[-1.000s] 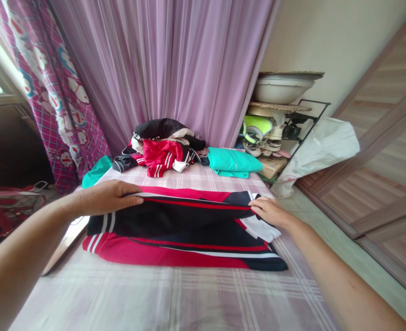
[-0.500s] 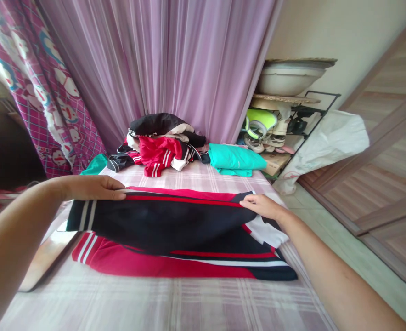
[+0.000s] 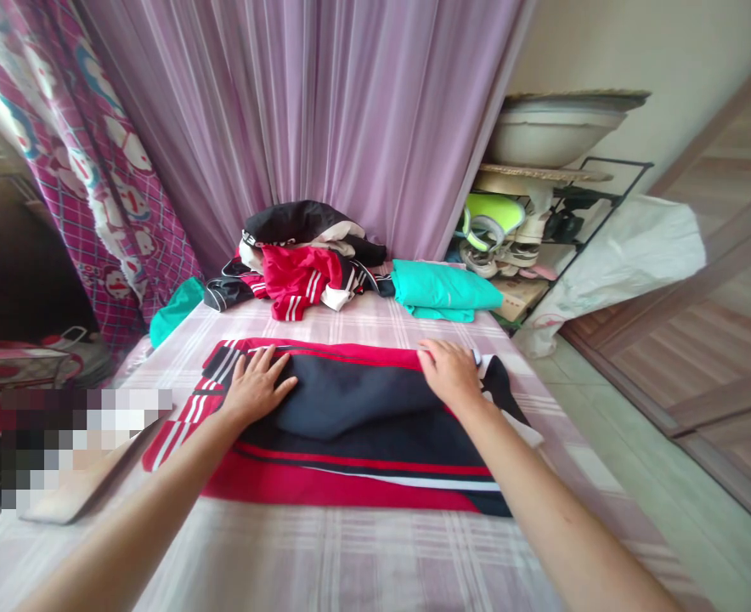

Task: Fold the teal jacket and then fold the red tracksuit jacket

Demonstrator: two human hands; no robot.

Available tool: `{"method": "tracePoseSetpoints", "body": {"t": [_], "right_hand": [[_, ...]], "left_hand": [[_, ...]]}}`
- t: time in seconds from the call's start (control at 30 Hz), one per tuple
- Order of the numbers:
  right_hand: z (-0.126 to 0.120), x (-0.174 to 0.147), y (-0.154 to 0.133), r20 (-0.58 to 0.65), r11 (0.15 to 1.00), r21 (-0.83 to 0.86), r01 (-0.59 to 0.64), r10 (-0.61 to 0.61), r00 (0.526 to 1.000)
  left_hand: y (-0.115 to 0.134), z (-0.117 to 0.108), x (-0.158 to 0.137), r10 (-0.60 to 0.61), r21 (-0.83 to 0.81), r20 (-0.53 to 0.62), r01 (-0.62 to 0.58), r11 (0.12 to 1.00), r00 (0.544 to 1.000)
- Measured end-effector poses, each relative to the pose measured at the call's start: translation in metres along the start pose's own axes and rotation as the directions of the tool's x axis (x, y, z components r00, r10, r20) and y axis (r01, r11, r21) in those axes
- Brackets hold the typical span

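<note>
A folded red, black and white jacket (image 3: pixel 350 399) lies across the checked bedsheet (image 3: pixel 324 552) in front of me. Its black panel is on top, with red along the near and far edges and white-striped cuffs toward the left. My left hand (image 3: pixel 257 387) rests palm down near the cuff end, fingers spread on the fabric. Toward the far right part of the jacket, my right hand (image 3: pixel 450 372) lies on the cloth with its fingers extended. White and black parts of the garment stick out beyond my right wrist.
Behind the jacket are a heap of red, black and white clothes (image 3: pixel 302 276) and a folded teal garment (image 3: pixel 445 289). A flat, partly blurred-out object (image 3: pixel 88 484) lies at the left. Right of the bed stand a shoe rack (image 3: pixel 509 255) and a white plastic bag (image 3: pixel 636 246).
Both hands have let go of the black part's far edge, which now lies flat on the jacket. My left hand has moved right and nearer, my right hand slightly left.
</note>
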State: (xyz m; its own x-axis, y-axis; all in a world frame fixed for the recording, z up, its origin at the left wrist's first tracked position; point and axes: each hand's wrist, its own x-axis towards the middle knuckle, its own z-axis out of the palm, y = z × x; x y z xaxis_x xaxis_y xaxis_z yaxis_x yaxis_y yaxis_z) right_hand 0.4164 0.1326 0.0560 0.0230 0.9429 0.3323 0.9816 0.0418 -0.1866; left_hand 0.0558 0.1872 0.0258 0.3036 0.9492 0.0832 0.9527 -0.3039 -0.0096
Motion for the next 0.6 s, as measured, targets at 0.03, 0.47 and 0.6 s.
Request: {"method": "tracePoseSetpoints", "body": {"t": [0.03,0.47,0.6], "right_hand": [[0.003,-0.001,-0.018,-0.010,0.996,0.062,0.067,-0.066,0.998],[0.050,-0.011,-0.040,0.458,0.999,-0.009,-0.034,0.035,0.888],[0.038,-0.015,-0.047,0.453,0.996,-0.012,-0.086,0.082,0.887]], "left_hand": [[0.006,0.003,-0.003,-0.011,0.008,0.004,0.011,1.000,1.000],[0.029,0.008,-0.015,0.016,-0.039,0.031,-0.015,0.999,0.999],[0.029,0.007,-0.015,0.015,-0.050,0.011,-0.015,0.999,1.000]]}}
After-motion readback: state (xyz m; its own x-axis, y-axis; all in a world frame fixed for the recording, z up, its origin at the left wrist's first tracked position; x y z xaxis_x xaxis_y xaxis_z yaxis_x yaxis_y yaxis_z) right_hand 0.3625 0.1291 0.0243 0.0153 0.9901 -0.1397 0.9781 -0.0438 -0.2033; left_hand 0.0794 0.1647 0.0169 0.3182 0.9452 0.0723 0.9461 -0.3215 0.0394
